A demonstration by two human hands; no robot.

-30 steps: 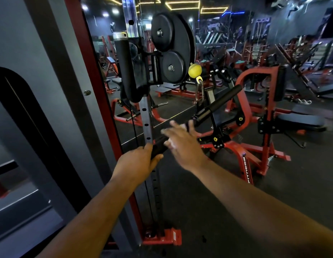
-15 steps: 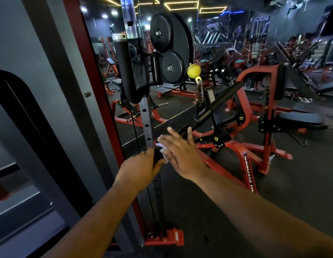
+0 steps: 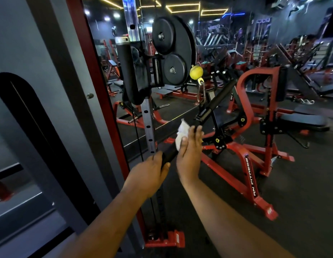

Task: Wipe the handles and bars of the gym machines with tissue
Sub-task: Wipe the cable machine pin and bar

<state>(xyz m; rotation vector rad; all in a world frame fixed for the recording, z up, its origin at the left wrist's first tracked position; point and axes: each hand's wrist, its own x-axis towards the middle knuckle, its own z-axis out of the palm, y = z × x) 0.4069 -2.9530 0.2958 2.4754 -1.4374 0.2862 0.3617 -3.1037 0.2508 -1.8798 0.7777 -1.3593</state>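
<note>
Broadly, the room was a dim gym with a dark rubber floor (image 3: 301,192), yellow light strips (image 3: 182,6) outlining the ceiling, and rows of red-framed machines receding to the right. A grey wall panel (image 3: 31,53) with a black arched inset filled the left side, edged by a red upright (image 3: 98,86), beside a mirror (image 3: 109,58) that reflected more benches. Just right of that stood the cable machine's perforated steel column (image 3: 148,118), bolted to a red foot plate (image 3: 167,239) on the floor. A red plate-loaded machine (image 3: 255,164) with white lettering on its leg sat on the floor behind the hands. High on the column hung two black pulley wheels (image 3: 171,51) and an upright black foam roller (image 3: 127,71). A yellow ball stopper (image 3: 196,72) sat below the wheels, with a silver carabiner (image 3: 202,94) hanging from it.

From the carabiner a black straight bar (image 3: 216,103) slanted down to the left. The left hand (image 3: 149,175) was clenched around its lower end, thumb on top. The right hand (image 3: 189,151) lay just beside it, further up the bar, fingers straight and flat, pressing a crumpled white tissue (image 3: 181,135) against the bar's middle. The tissue bulged out past the thumb side of that released grip, touching the bar.
</note>
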